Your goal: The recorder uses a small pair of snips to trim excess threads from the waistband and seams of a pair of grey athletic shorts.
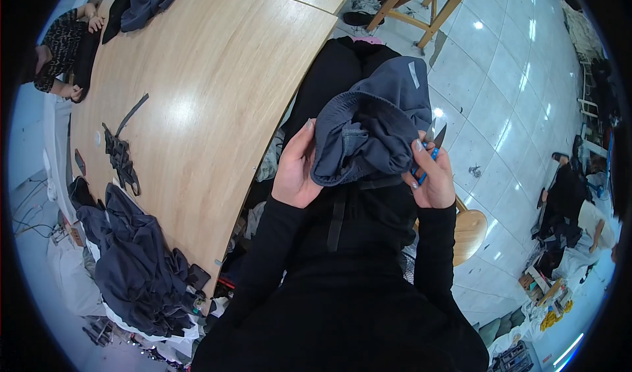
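A dark blue-grey garment (368, 135) with a gathered elastic waistband is held over my lap, its opening turned up toward me. Folded fabric and an inner seam show inside the opening. My left hand (296, 171) grips the waistband's left edge, thumb on top. At the right edge, my right hand (436, 182) pinches the cloth and also holds blue-handled thread snips (440, 135), blades pointing up and away from me. A small pale strip (413, 76) lies on the garment's far part. The fingers behind the cloth are hidden.
Left of me stands a wooden table (217, 62) with a dark garment pile (138, 260), black straps (118, 151) and a phone (197, 277). Another person (62, 53) sits across it. A wooden stool (434, 13) stands far right; another seat (471, 234) is beside me.
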The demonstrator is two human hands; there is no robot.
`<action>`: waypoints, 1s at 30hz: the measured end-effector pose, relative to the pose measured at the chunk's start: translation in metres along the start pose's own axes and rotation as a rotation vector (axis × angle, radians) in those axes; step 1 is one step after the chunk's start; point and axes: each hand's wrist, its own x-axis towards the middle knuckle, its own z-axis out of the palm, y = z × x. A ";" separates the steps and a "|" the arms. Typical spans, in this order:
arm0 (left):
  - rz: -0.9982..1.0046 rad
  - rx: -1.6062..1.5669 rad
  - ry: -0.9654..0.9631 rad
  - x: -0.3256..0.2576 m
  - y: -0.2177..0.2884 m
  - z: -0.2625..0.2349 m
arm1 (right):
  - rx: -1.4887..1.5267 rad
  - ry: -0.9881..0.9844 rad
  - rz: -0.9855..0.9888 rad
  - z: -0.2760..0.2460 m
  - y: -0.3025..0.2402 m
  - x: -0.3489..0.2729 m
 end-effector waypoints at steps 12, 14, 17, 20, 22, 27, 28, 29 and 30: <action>0.622 1.253 0.229 -0.012 0.004 0.034 | -0.902 0.211 -0.495 0.022 -0.017 -0.006; 0.877 1.282 0.297 -0.008 0.005 0.037 | -1.185 0.438 -0.705 0.025 -0.020 -0.005; 0.993 1.393 0.316 -0.006 0.005 0.039 | -1.110 0.455 -0.861 0.034 -0.022 -0.003; 0.855 1.702 0.373 -0.008 0.015 0.035 | -0.961 -0.033 -0.582 0.031 -0.026 -0.009; 0.742 1.572 0.393 -0.011 0.022 0.038 | -0.883 -0.178 -0.634 0.014 -0.024 -0.005; 1.011 2.035 -0.099 -0.032 -0.004 0.063 | -0.855 0.553 -0.561 -0.035 -0.019 0.033; 0.886 2.185 -0.214 -0.032 -0.016 0.080 | -0.898 0.569 -0.602 -0.047 -0.017 0.039; 0.796 2.282 -0.302 -0.025 -0.027 0.081 | -1.072 0.537 -0.662 -0.069 -0.007 0.044; 0.698 2.382 -0.384 -0.017 -0.033 0.075 | -1.242 0.494 -0.717 -0.084 -0.001 0.048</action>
